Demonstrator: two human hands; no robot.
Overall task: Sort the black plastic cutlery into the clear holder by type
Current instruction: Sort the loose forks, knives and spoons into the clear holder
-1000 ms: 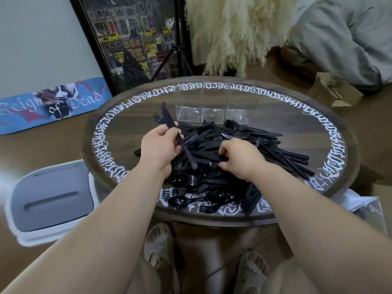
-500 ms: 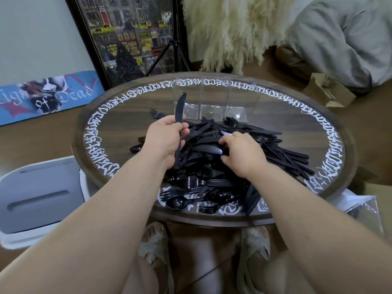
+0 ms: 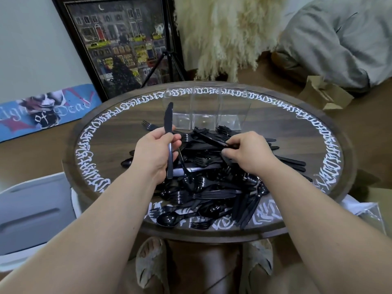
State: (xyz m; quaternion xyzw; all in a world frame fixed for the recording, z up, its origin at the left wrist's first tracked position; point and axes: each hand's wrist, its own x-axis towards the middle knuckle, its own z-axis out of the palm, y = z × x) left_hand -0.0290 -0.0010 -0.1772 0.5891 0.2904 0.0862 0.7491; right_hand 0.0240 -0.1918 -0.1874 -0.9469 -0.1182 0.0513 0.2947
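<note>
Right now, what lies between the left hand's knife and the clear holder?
Nothing: in the head view the knife in the left hand stands just left of the holder, its tip overlapping the holder's left edge.

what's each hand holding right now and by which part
The left hand grips a black knife by its handle, blade up. The right hand pinches another black piece at one end; its type cannot be told.

cutlery [image 3: 212, 183] black | holder [image 3: 204, 111] clear | table [image 3: 118, 132] dark wood, white lettering
</note>
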